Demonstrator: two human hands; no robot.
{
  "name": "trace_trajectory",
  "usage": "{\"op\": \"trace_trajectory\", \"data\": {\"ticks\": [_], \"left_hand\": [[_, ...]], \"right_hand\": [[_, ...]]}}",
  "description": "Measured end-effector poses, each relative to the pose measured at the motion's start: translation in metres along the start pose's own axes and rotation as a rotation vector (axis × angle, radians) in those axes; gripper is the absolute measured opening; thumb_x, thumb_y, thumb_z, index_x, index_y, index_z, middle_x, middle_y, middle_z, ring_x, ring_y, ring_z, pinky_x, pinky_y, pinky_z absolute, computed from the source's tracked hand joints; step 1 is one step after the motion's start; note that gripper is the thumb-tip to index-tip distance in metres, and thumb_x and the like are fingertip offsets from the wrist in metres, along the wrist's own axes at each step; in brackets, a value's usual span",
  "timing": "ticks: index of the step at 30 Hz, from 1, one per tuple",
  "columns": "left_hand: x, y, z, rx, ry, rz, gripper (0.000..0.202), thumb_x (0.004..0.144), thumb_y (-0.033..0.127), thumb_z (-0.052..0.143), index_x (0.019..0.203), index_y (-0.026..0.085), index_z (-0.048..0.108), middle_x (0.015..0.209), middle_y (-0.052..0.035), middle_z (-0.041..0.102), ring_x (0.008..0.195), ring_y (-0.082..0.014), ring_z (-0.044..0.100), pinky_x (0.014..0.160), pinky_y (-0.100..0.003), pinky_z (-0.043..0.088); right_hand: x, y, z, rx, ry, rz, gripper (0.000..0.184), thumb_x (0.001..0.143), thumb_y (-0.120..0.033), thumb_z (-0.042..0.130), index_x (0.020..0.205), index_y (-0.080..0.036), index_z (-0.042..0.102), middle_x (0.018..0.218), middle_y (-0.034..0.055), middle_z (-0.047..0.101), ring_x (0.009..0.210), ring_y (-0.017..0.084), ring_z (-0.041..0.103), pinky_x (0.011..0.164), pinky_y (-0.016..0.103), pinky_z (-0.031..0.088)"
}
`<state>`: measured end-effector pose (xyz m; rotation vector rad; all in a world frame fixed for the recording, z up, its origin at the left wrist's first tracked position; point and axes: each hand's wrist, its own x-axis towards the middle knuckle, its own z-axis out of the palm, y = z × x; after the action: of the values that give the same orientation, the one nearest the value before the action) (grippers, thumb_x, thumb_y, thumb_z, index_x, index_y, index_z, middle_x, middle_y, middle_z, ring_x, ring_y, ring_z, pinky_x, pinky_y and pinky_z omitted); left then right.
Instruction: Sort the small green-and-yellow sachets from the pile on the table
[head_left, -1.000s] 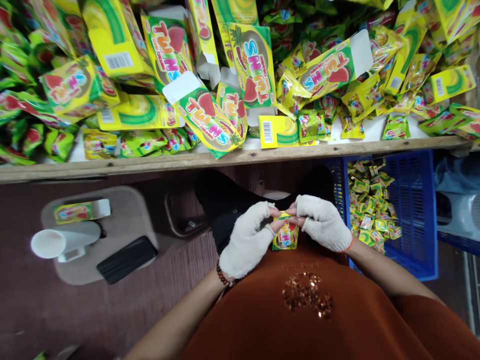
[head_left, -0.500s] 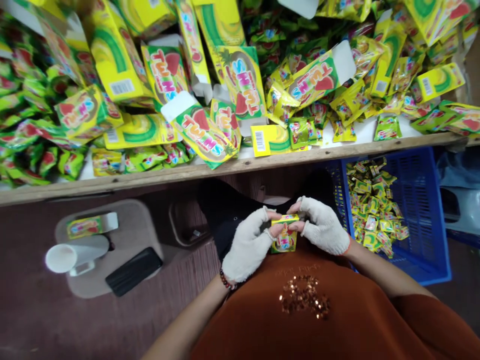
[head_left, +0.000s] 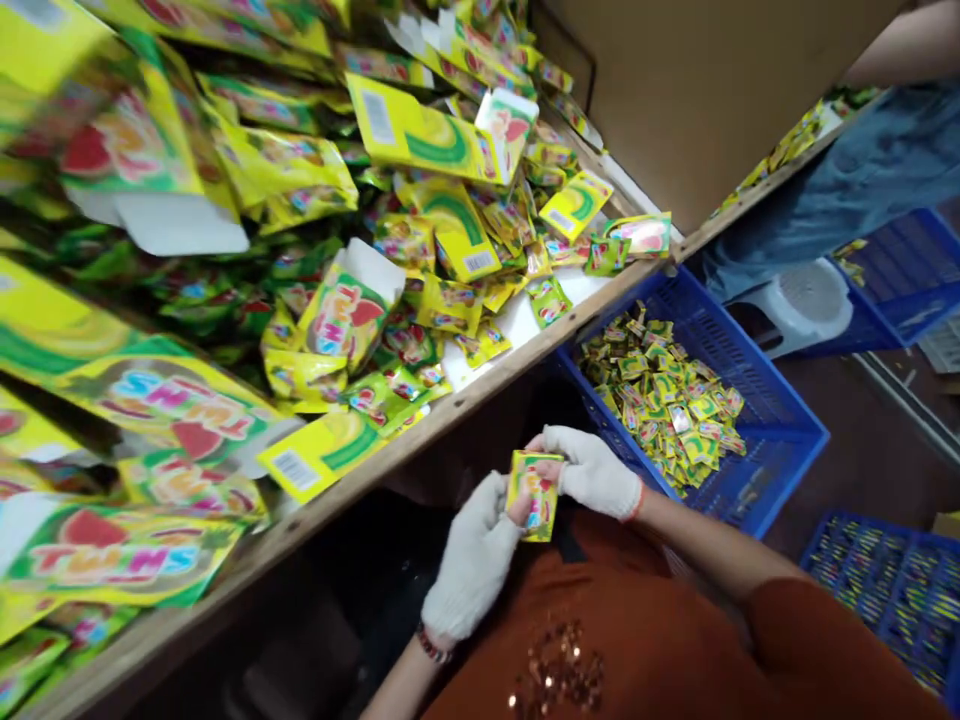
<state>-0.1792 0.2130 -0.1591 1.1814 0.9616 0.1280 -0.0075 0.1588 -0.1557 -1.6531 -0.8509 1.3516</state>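
Both my hands wear white fingerless gloves and meet close to my chest. My left hand (head_left: 474, 560) and my right hand (head_left: 592, 470) are both closed on a small yellow-green candy box (head_left: 534, 492), held upright between them. The left grips its lower left side, the right pinches its top right corner. Just right of my right hand stands a blue plastic crate (head_left: 757, 400) with several small candy packets (head_left: 664, 395) heaped in it.
A wooden-edged table (head_left: 420, 430) ahead is piled with yellow-green candy boxes and sachets. A second blue crate (head_left: 885, 590) sits at the lower right. A white stool (head_left: 802, 300), another person's jeans-clad leg (head_left: 847, 180) and a cardboard sheet (head_left: 690, 90) are at the upper right.
The view has swung to the right, so the table now runs diagonally and the stool with cup and phone is out of sight. Both hands still grip the small box.
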Motion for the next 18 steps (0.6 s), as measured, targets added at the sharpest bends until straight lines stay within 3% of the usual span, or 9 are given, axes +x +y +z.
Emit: {"op": "trace_trajectory", "data": {"ticks": [3, 6, 8, 9, 12, 15, 18], "left_hand": [[0.013, 0.006, 0.013, 0.081, -0.116, 0.077, 0.031, 0.088, 0.049, 0.059, 0.087, 0.018, 0.055, 0.082, -0.0014, 0.065, 0.072, -0.0138, 0.058, 0.066, -0.025, 0.051], [0.021, 0.012, 0.015, 0.271, -0.139, 0.186, 0.033, 0.087, 0.041, 0.061, 0.111, 0.018, 0.061, 0.097, -0.0055, 0.071, 0.081, -0.0168, 0.065, 0.074, -0.029, 0.055], [0.021, 0.016, 0.008, 0.415, -0.063, 0.3, 0.042, 0.087, 0.037, 0.062, 0.125, 0.019, 0.059, 0.103, -0.0074, 0.072, 0.085, -0.0184, 0.068, 0.076, -0.031, 0.056], [0.019, 0.019, 0.003, 0.473, -0.008, 0.374, 0.042, 0.088, 0.036, 0.061, 0.126, 0.019, 0.06, 0.103, -0.0076, 0.073, 0.086, -0.0188, 0.069, 0.078, -0.031, 0.056], [0.014, 0.03, -0.017, 0.584, 0.17, 0.599, 0.026, 0.092, 0.031, 0.057, 0.113, 0.02, 0.067, 0.093, -0.0055, 0.075, 0.085, -0.0176, 0.07, 0.078, -0.029, 0.055], [0.008, 0.037, -0.031, 0.636, 0.304, 0.692, 0.015, 0.092, 0.026, 0.057, 0.097, 0.019, 0.07, 0.08, -0.0019, 0.073, 0.072, -0.0138, 0.068, 0.069, -0.024, 0.053], [-0.001, 0.033, -0.035, 0.645, 0.36, 0.718, 0.011, 0.091, 0.022, 0.058, 0.091, 0.019, 0.069, 0.073, 0.0001, 0.07, 0.065, -0.0117, 0.066, 0.063, -0.021, 0.052]], "right_hand": [[-0.009, 0.0, -0.02, -0.037, 0.038, -0.025, 0.024, 0.084, -0.037, 0.057, 0.101, -0.023, 0.067, 0.097, 0.0048, 0.072, 0.09, 0.025, 0.068, 0.082, 0.037, 0.056], [-0.021, -0.007, -0.058, -0.295, 0.126, -0.067, 0.024, 0.087, -0.035, 0.052, 0.101, -0.024, 0.069, 0.102, 0.0061, 0.073, 0.096, 0.026, 0.066, 0.087, 0.038, 0.052], [-0.032, -0.016, -0.092, -0.617, 0.088, -0.065, 0.023, 0.09, -0.03, 0.047, 0.092, -0.025, 0.069, 0.092, 0.0049, 0.07, 0.087, 0.023, 0.064, 0.08, 0.035, 0.049], [-0.038, -0.02, -0.108, -0.799, 0.062, -0.045, 0.022, 0.089, -0.026, 0.047, 0.079, -0.024, 0.066, 0.08, 0.0033, 0.066, 0.078, 0.02, 0.06, 0.074, 0.033, 0.046], [-0.045, -0.034, -0.139, -1.039, 0.128, -0.032, 0.027, 0.091, -0.028, 0.047, 0.067, -0.021, 0.057, 0.071, 0.0015, 0.057, 0.069, 0.017, 0.054, 0.067, 0.03, 0.04], [-0.033, -0.047, -0.128, -0.988, 0.122, -0.202, 0.028, 0.095, -0.028, 0.046, 0.068, -0.021, 0.051, 0.07, 0.0, 0.053, 0.07, 0.015, 0.052, 0.067, 0.029, 0.038], [-0.001, -0.058, -0.087, -0.877, 0.046, -0.44, 0.022, 0.096, -0.024, 0.048, 0.075, -0.02, 0.055, 0.075, 0.0004, 0.055, 0.074, 0.015, 0.053, 0.069, 0.028, 0.039]]}}
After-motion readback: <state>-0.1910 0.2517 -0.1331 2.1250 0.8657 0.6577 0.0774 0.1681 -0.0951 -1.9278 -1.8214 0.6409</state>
